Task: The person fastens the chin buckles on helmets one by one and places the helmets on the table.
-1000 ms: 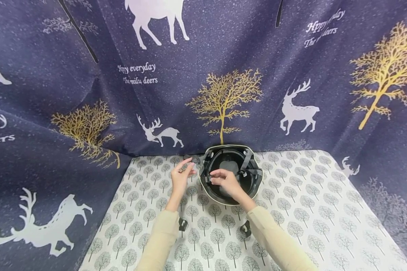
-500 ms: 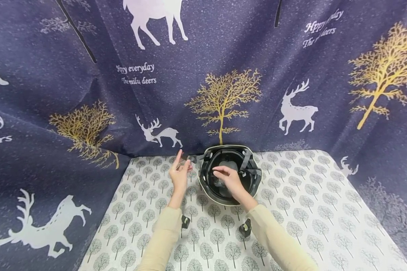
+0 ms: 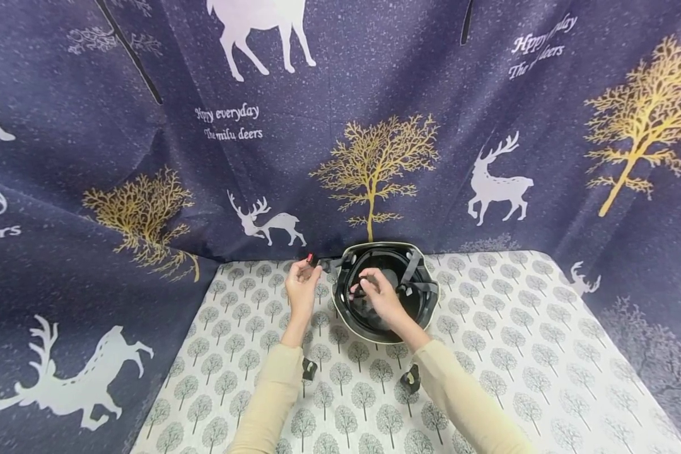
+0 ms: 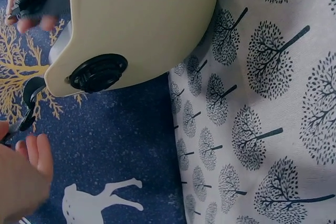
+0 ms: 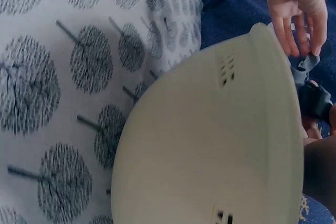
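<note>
A helmet (image 3: 413, 312) lies upside down on the table, its black inside facing up; the cream shell (image 4: 144, 22) fills much of both wrist views. Just left of it in the head view, my left hand (image 3: 301, 289) holds a dark strap end with a small red-tipped buckle piece (image 3: 311, 258) at the fingers. Above the helmet's opening, my right hand (image 3: 380, 297) pinches a black buckle (image 4: 31, 4) on a grey strap. The left wrist view shows a round black fitting (image 4: 98, 73) on the shell. Fingers partly hide both held pieces.
Grey straps (image 3: 413, 268) lie inside the helmet's right side. A white tree-print cloth (image 3: 516, 378) covers the table. Behind it hangs a dark blue curtain (image 3: 448, 214) with deer and trees. Black devices (image 3: 411, 379) are worn at both wrists.
My left index finger stretched out, then bent again, and the red-tipped piece now shows at its tip. My right hand has lifted up from the helmet's left inner side with the black buckle.
</note>
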Available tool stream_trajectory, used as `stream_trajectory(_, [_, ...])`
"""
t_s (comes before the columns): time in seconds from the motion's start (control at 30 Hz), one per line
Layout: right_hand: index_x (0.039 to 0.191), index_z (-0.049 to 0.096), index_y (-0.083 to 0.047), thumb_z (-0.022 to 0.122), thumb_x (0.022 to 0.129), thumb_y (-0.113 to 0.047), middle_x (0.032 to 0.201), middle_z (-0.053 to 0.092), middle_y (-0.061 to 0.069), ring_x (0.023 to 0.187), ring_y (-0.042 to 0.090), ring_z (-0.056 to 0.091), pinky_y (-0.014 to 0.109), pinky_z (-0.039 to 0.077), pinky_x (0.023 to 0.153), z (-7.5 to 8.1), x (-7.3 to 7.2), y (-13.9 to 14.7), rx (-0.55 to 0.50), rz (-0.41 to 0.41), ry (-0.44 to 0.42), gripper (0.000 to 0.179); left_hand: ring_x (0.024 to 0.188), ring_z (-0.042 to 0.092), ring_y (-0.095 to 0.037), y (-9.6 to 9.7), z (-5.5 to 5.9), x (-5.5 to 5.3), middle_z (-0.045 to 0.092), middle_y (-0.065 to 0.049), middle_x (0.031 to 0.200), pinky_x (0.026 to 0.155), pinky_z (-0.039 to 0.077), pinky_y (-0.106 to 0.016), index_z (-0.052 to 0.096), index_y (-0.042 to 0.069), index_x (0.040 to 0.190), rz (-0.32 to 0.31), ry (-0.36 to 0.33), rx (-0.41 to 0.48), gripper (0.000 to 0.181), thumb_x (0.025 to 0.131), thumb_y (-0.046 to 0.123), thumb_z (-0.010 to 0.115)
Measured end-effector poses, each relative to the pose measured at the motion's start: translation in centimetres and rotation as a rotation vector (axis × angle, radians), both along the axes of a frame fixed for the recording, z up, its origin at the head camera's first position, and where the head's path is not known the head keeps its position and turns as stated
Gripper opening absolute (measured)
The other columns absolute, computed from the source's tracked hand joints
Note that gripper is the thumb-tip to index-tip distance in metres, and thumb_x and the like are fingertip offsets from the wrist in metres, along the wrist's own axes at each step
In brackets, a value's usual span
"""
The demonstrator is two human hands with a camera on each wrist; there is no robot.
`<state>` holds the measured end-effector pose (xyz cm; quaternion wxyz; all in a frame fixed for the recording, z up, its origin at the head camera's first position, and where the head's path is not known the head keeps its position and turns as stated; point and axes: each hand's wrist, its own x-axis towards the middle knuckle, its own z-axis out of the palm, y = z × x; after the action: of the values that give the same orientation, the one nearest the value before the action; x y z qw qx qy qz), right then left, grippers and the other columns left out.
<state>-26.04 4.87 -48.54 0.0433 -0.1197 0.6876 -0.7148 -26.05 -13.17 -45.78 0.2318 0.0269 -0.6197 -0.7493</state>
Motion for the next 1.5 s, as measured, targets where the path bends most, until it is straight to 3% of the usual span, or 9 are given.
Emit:
stream_trajectory(0.13, [0.13,0.04,0.001,0.042,0.105,-0.013,0.076,0.059,-0.002,0.059,0.006,0.063,0.018,0.043,0.058,0.3,0.0,-0.2,-0.06,-0.024,-0.119,0.029,0.085,0.062,-0.001,0.0,-1.1,-1.3,0.064,0.003,0.089,0.078,0.054,-0.012,0.054,0.0,0.096,-0.044,0.006,0.092,0.018,0.085,-0.01,0.063])
stream_trajectory(0.33, [0.113,0.045,0.002,0.049,0.101,-0.012,0.066,0.053,-0.005,0.046,0.004,0.045,0.017,0.045,0.054,0.3,-0.3,0.0,-0.121,-0.124,-0.165,0.018,0.092,0.069,-0.002,0.4,-1.5,-2.2,0.076,-0.011,0.1,0.085,0.055,-0.015,0.052,0.007,0.097,-0.131,0.028,0.115,0.025,0.084,-0.013,0.061])
stream_trajectory(0.5, [0.107,0.057,0.008,0.051,0.1,-0.015,0.069,0.055,-0.007,0.05,0.003,0.044,0.017,0.046,0.056,0.4,-0.4,0.5,-0.062,-0.18,-0.155,0.025,0.085,0.07,-0.006,0.8,-1.3,-2.1,0.075,0.006,0.089,0.077,0.056,-0.016,0.056,0.005,0.097,-0.163,0.057,0.08,0.025,0.082,-0.014,0.064])
stream_trajectory(0.7, [0.112,0.06,0.005,0.049,0.101,-0.014,0.076,0.061,-0.008,0.058,0.005,0.049,0.018,0.046,0.059,0.7,-0.6,1.1,-0.103,-0.139,-0.148,0.024,0.084,0.068,-0.002,0.9,-1.3,-2.0,0.072,0.015,0.089,0.078,0.056,-0.016,0.06,0.002,0.1,-0.202,0.068,0.025,0.027,0.08,-0.014,0.067])
stream_trajectory(0.87, [0.126,0.049,0.009,0.05,0.101,-0.007,0.084,0.066,-0.006,0.066,0.007,0.053,0.018,0.048,0.064,1.0,-0.6,1.4,-0.011,-0.058,-0.011,0.029,0.084,0.068,-0.003,0.9,-1.4,-1.8,0.069,0.015,0.086,0.079,0.055,-0.016,0.056,-0.011,0.106,-0.202,0.075,-0.032,0.03,0.079,-0.013,0.069])
stream_trajectory(1.0, [0.127,0.042,0.01,0.052,0.1,-0.005,0.087,0.068,-0.003,0.069,0.004,0.057,0.017,0.05,0.065,1.4,-0.6,1.4,-0.002,-0.017,0.034,0.033,0.085,0.069,-0.009,1.0,-1.6,-1.6,0.073,-0.001,0.089,0.079,0.056,-0.017,0.056,-0.016,0.108,-0.179,0.086,-0.075,0.034,0.078,-0.012,0.071])
stream_trajectory(1.17, [0.127,0.045,0.011,0.056,0.098,-0.005,0.087,0.071,0.0,0.069,0.003,0.059,0.015,0.051,0.064,1.5,-0.7,1.7,0.002,-0.023,0.025,0.035,0.08,0.067,-0.009,1.2,-1.3,-1.0,0.071,-0.022,0.095,0.075,0.056,-0.016,0.058,-0.016,0.106,-0.173,0.093,-0.099,0.032,0.076,-0.015,0.071])
stream_trajectory(1.33, [0.128,0.053,0.007,0.061,0.096,-0.011,0.081,0.072,-0.007,0.065,0.002,0.061,0.02,0.054,0.065,1.7,-0.8,1.9,0.028,-0.032,0.021,0.038,0.071,0.057,-0.008,1.5,0.2,0.2,0.071,-0.011,0.087,0.066,0.048,-0.014,0.059,-0.016,0.102,-0.159,0.095,-0.177,0.031,0.075,-0.014,0.073])
stream_trajectory(1.5, [0.129,0.056,0.004,0.063,0.096,-0.019,0.079,0.071,-0.011,0.066,0.005,0.065,0.025,0.058,0.069,2.0,-1.1,2.2,0.053,-0.011,-0.001,0.041,0.069,0.057,-0.007,1.6,0.9,0.6,0.068,-0.003,0.089,0.066,0.048,-0.013,0.057,-0.017,0.105,-0.234,0.081,-0.201,0.031,0.078,-0.013,0.072])
